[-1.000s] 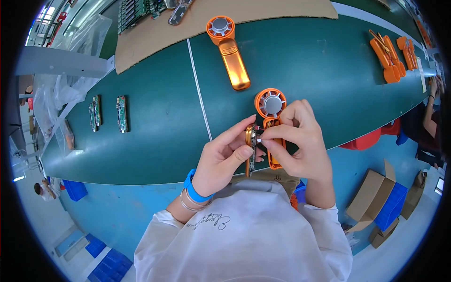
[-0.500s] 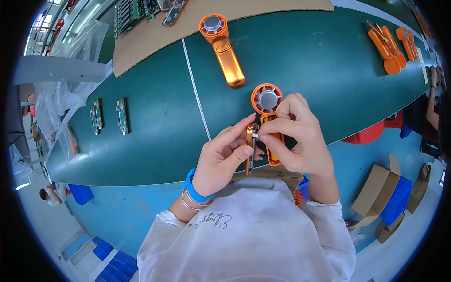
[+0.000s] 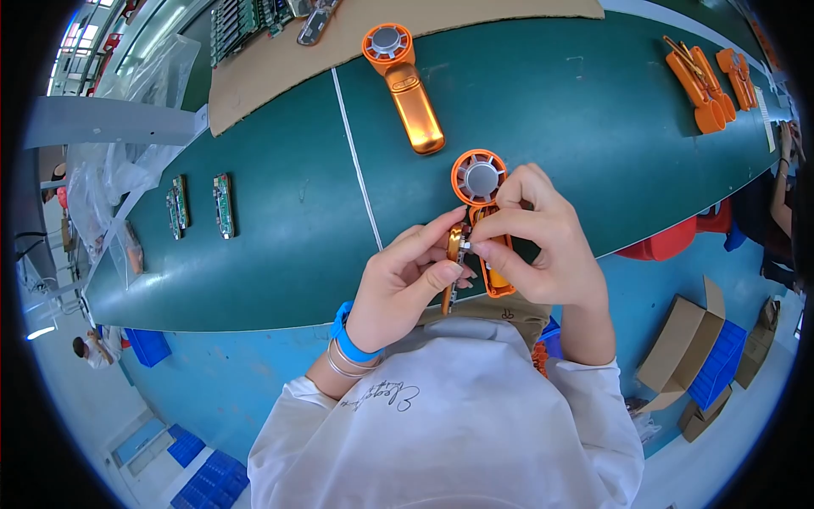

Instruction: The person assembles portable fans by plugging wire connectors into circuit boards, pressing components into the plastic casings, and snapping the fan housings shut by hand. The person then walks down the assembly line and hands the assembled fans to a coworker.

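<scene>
My left hand (image 3: 405, 273) is closed round a narrow orange casing half (image 3: 453, 270) with a circuit board fitted along it, held on edge over the table's near side. Thumb and forefinger of my right hand (image 3: 543, 242) pinch a small white connector (image 3: 465, 245) at the board's edge; whether it is seated I cannot tell. Just behind lies an opened orange handheld fan (image 3: 481, 178), its round grille up and its hollow handle partly covered by my right hand. Farther off rests a closed handheld fan (image 3: 413, 106) with a shiny orange handle.
Two circuit boards (image 3: 223, 206) lie on the green table (image 3: 280, 271) at left. Cardboard (image 3: 500, 10) covers the far edge, with more boards (image 3: 242, 30) at its left. Orange casings (image 3: 700, 89) sit at far right. An open carton (image 3: 682, 343) stands on the floor at right.
Both hands keep nearly the same hold at the board. The table and the things on it have shifted very slightly in the picture.
</scene>
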A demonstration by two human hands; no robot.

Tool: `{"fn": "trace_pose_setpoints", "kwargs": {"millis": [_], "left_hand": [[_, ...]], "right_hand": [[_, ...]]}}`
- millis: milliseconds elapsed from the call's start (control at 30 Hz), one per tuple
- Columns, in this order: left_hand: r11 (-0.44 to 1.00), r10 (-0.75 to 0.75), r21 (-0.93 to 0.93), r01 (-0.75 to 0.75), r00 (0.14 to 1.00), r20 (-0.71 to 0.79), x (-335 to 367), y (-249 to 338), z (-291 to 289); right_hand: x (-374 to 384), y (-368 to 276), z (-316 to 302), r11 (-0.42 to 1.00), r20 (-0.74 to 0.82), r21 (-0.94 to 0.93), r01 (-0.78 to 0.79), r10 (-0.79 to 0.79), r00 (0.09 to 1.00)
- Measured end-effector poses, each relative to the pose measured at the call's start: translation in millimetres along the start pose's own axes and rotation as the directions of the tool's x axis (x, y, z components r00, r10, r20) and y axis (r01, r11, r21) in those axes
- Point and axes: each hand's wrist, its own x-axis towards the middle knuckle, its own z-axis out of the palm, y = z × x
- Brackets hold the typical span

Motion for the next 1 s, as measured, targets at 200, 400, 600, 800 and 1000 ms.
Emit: {"fn": "trace_pose_setpoints", "kwargs": {"millis": [200, 400, 600, 800, 1000], "left_hand": [[0.999, -0.03, -0.014, 0.03, 0.999, -0.014, -1.5, 0.1, 0.0], [0.999, -0.032, -0.029, 0.032, 0.999, -0.009, -1.3, 1.9, -0.3], [1.0, -0.024, -0.021, 0.023, 0.999, -0.026, -0.3, 0.7, 2.7], [0.99, 0.073, 0.127, -0.068, 0.997, -0.036, 0.1, -4.0, 1.2], [0.95, 0.135, 0.294, -0.108, 0.988, -0.071, 0.4, -3.9, 4.5]], "right_hand": [[-0.4, 2.5, 1.5, 1.0, -0.007, 0.023, 0.018, -0.018, 1.0], [0.0, 2.1, 0.8, 0.999, -0.011, 0.04, 0.008, -0.008, 1.0], [-0.5, 4.1, 0.7, 0.999, -0.017, -0.008, 0.033, -0.033, 0.999], [2.2, 2.8, -4.3, 0.994, 0.029, -0.096, 0.053, -0.05, 0.998], [0.0, 0.2, -2.2, 0.995, 0.009, -0.087, 0.048, -0.048, 0.999]]}}
